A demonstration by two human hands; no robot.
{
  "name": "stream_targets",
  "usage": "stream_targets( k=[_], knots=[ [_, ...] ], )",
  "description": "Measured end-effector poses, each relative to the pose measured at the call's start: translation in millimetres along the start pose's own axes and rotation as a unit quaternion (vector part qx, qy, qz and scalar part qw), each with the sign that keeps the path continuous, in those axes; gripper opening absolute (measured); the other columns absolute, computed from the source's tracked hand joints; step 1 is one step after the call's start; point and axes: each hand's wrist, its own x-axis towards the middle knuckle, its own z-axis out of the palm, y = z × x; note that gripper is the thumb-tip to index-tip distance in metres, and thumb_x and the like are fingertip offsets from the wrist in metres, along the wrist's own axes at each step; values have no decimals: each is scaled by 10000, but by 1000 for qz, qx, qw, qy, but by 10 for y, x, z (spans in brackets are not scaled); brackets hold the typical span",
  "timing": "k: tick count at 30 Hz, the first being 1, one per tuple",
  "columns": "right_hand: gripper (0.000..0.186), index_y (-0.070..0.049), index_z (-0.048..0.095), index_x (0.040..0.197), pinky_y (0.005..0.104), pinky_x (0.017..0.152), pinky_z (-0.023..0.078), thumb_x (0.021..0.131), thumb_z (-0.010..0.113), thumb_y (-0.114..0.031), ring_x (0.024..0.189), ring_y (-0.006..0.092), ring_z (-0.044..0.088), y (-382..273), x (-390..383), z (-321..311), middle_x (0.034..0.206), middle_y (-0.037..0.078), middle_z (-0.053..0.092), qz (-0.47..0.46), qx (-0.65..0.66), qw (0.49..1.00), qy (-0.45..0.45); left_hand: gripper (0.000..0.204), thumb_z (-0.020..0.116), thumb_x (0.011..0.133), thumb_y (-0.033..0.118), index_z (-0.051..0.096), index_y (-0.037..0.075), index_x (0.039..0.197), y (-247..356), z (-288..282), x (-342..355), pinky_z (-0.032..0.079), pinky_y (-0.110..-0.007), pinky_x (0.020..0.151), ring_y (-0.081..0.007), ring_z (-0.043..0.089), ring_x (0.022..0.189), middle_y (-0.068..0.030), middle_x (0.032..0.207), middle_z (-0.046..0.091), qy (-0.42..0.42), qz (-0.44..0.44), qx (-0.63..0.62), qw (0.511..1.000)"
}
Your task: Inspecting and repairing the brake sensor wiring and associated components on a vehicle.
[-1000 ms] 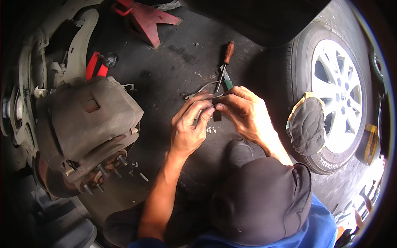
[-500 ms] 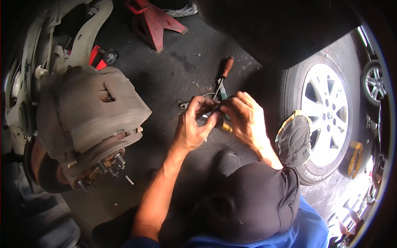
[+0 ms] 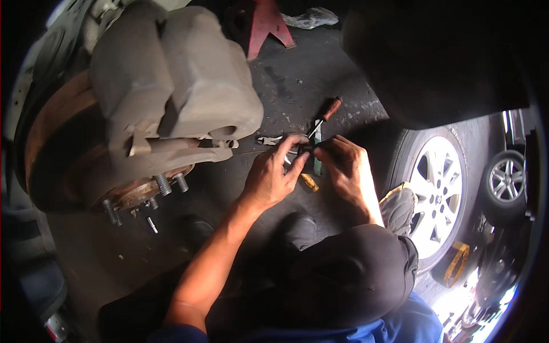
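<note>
My left hand (image 3: 274, 171) pinches a small black part (image 3: 306, 148) between thumb and fingers. From the other side my right hand (image 3: 347, 168) has its fingertips closed on the same part. Its exact kind is hard to make out. Just beyond and below the hands, on the floor, lie a screwdriver (image 3: 331, 108) with a reddish-brown handle, pliers (image 3: 269, 140) and a tool with a yellow handle (image 3: 309, 182). To the left stands a dusty brake caliper (image 3: 209, 80) on a rusty brake disc (image 3: 60, 120), with bare wheel studs (image 3: 163, 185) sticking out of the hub.
A wheel with a silver rim (image 3: 437, 194) lies at the right, a grey glove (image 3: 398, 210) against it. At the back stands a red jack stand (image 3: 267, 26). A large dark shape (image 3: 434, 63) overhangs the upper right. A dark rounded cloth-covered shape (image 3: 354, 274) fills the lower middle.
The view has shifted, so the caliper looks larger and closer, and the floor tools sit lower. Both hands stay together on the small black part, with slightly altered finger positions.
</note>
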Motion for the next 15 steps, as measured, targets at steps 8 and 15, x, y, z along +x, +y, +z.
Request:
stream_targets(
  k=[8, 15],
  knots=[
    [215, 13, 769, 1063, 434, 708, 551, 941, 822, -155, 799, 353, 711, 109, -81, 17, 935, 152, 688, -42, 7, 997, 66, 169, 699, 1033, 114, 702, 17, 1173, -79, 33, 145, 588, -426, 902, -372, 758, 1066, -159, 1169, 768, -35, 41, 6, 999],
    [215, 14, 750, 1028, 442, 726, 571, 907, 836, -141, 849, 370, 718, 269, -81, 63, 957, 161, 684, -78, -39, 990, 106, 188, 690, 1069, 114, 677, -30, 1189, -119, 118, 124, 573, -330, 910, -176, 724, 1036, -134, 1127, 767, -71, -75, -143, 984]
  ],
)
